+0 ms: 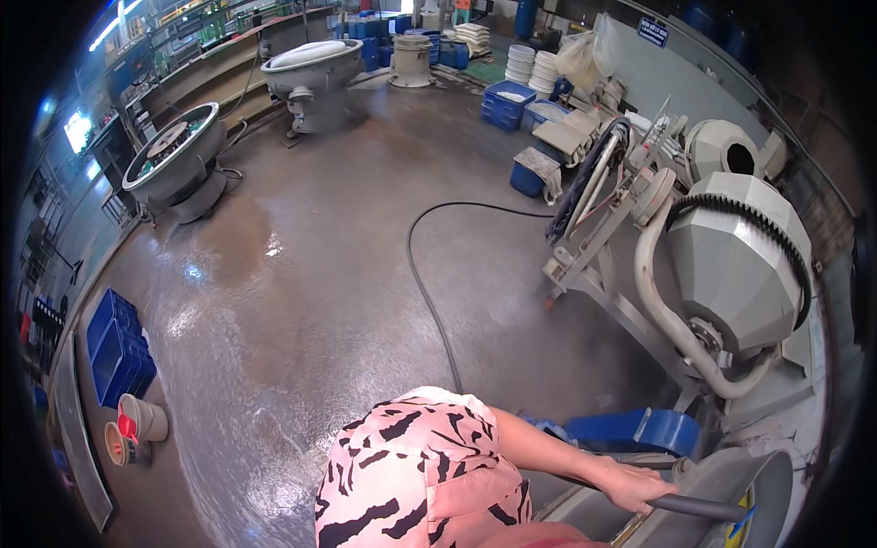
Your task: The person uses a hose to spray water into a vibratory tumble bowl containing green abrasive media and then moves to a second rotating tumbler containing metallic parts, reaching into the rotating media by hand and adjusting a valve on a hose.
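Note:
My left hand [628, 484], at the end of a bare forearm below a pink sleeve with black stripes, is closed around a dark grey hose [699, 508]. The hose's free end points right, over the inside of a round grey tub [778, 489] at the lower right. Something yellow and blue shows in part beyond the hose end. A black hose [422, 283] curves over the wet floor and passes out of sight behind my sleeve; whether it is the same hose I cannot tell. My right hand is not visible.
A grey drum mixer [740, 265] with a toothed ring stands at the right, a blue cover [635, 431] below it. Two bowl-shaped machines stand at the far left, one the nearer bowl [187, 164]. Blue crates [119, 347] and buckets [144, 418] sit at the left.

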Demonstrator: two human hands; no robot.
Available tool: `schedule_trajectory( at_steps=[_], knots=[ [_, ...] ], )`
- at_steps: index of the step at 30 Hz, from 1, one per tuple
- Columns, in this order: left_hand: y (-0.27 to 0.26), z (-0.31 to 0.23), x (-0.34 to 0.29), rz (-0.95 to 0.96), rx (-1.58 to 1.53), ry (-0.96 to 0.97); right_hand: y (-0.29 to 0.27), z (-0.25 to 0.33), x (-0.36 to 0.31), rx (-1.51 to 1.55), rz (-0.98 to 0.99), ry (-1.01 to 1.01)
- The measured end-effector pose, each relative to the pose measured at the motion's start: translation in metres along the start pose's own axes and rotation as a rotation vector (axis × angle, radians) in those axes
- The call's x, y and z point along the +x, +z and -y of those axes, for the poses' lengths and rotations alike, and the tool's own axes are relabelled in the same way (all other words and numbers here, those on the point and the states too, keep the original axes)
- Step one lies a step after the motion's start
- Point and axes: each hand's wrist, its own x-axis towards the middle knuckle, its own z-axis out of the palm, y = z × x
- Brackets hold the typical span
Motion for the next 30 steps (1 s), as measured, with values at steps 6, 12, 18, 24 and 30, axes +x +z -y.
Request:
schedule_trajectory(
  at_steps=[6,12,18,24,30],
  knots=[
    [0.002,-0.003,0.006,0.004,-0.005,-0.081,-0.031,-0.117,-0.092,0.027,-0.102,0.215],
    [0.001,0.025,0.017,0.021,0.078,-0.126,-0.058,-0.133,-0.204,0.228,-0.322,0.698],
    [-0.003,0.011,0.029,0.043,-0.100,-0.299,-0.065,-0.130,-0.195,0.265,-0.255,0.758],
    [-0.014,-0.004,0.027,0.050,-0.111,-0.397,-0.064,-0.134,-0.199,0.375,-0.263,0.829],
    [-0.005,-0.002,0.022,-0.004,-0.229,-0.394,-0.073,-0.123,-0.198,0.330,-0.201,0.813]
  ],
)
